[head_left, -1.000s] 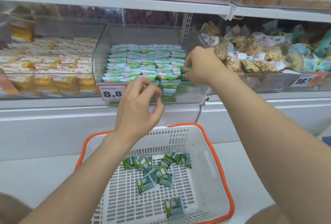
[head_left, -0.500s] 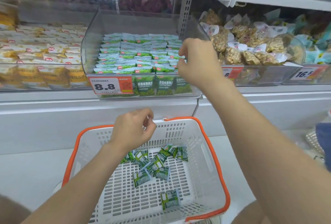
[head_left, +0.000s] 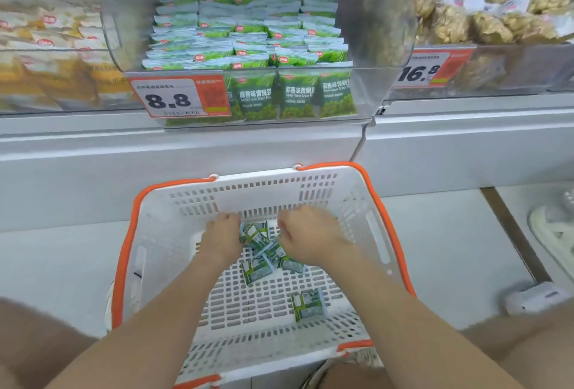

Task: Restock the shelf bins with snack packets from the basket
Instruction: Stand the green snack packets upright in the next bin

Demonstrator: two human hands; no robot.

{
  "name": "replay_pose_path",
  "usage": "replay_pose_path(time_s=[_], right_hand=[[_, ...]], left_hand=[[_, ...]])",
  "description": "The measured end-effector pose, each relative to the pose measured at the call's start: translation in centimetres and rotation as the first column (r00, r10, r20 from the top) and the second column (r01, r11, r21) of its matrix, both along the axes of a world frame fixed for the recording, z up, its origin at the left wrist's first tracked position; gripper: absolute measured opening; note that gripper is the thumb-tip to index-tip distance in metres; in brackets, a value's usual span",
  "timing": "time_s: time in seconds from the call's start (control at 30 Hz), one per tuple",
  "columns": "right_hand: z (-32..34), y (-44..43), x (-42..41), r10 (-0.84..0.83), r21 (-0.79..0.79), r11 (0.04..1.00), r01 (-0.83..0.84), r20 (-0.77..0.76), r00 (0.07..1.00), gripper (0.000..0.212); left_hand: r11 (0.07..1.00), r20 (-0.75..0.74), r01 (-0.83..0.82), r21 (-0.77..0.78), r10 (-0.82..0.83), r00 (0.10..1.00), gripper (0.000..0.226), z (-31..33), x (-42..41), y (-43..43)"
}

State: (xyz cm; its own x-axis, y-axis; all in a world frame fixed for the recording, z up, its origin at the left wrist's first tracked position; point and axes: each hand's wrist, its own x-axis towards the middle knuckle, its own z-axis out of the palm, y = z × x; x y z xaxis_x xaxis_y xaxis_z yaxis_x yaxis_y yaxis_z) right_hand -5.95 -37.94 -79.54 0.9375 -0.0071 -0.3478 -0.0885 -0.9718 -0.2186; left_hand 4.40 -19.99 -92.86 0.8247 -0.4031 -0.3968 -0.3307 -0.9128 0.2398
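Head view: looks down over both forearms into a basket, with the shelf bins above it.
Basket: white slotted plastic with an orange rim, on the floor just in front of the shelf base.
Loose packets: small green snack packets heaped on the basket floor towards its far wall, between the two hands.
Single packet: lies apart from the heap, nearer the person, on the right of the basket floor.
Left hand: knuckles up, fingers bent down at the left edge of the heap. Whether it pinches a packet cannot be told.
Right hand: fingers bent down onto the right side of the heap. The grip is hidden under the hand and blurred, so it cannot be told.
Middle bin: clear plastic, directly above the basket.
Green packets: fill the middle bin in neat overlapping rows.
Price tag: reads 8.8, on the front of the middle bin at its left.
Left bin: yellow and white packets.
Right bin: brown snacks in clear wrappers.
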Motion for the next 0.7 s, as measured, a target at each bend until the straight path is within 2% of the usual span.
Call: replay_pose_path(time_s=[0.1, 0.2, 0.33, 0.43, 0.5, 0.57, 0.63, 0.7], right_hand=[[-2.0, -0.6, -0.1, 0.018, 0.002, 1.0, -0.018, -0.071, 0.997, 0.011], [-2.9, -0.9, 0.2, 0.018, 0.019, 1.0, -0.016, -0.118, 0.993, 0.008], [-3.9, -1.2, 0.4, -0.007, 0.046, 0.999, 0.015, -0.165, 0.986, 0.019], [-3.9, -1.1, 0.2, 0.005, 0.12, 0.993, 0.017, -0.175, 0.984, 0.027], [-3.9, -1.2, 0.4, -0.017, 0.193, 0.98, 0.051, -0.175, 0.984, 0.03], [-3.6, -1.2, 0.5, -0.073, 0.301, 0.946, 0.12, -0.162, 0.984, 0.032], [-2.9, -1.1, 0.3, -0.11, 0.393, 0.907, 0.153, -0.131, 0.985, 0.042], [-1.9, -0.9, 0.2, -0.157, 0.483, 0.856, 0.182, -0.094, 0.983, 0.066]], left_hand=[[0.988, -0.099, 0.07, 0.14, -0.057, 0.993, 0.077, -3.3, -0.3, 0.6], [0.973, -0.056, 0.134, 0.189, -0.126, 0.99, 0.083, -5.4, -0.4, 1.2], [0.99, -0.015, 0.074, 0.12, -0.073, 0.997, 0.056, -6.3, -0.5, 2.3], [0.999, -0.03, -0.031, -0.045, 0.03, 0.999, 0.029, -5.7, -0.3, 3.0], [0.959, -0.124, -0.155, -0.238, 0.128, 0.984, 0.02, -3.9, 0.0, 2.9], [0.855, -0.347, -0.326, -0.404, 0.186, 0.919, 0.026, -0.6, 0.2, 2.2], [0.736, -0.566, -0.465, -0.493, 0.135, 0.814, 0.033, 3.7, -0.1, 0.8], [0.664, -0.649, -0.517, -0.54, 0.063, 0.758, 0.044, 7.8, -0.6, -0.7]])
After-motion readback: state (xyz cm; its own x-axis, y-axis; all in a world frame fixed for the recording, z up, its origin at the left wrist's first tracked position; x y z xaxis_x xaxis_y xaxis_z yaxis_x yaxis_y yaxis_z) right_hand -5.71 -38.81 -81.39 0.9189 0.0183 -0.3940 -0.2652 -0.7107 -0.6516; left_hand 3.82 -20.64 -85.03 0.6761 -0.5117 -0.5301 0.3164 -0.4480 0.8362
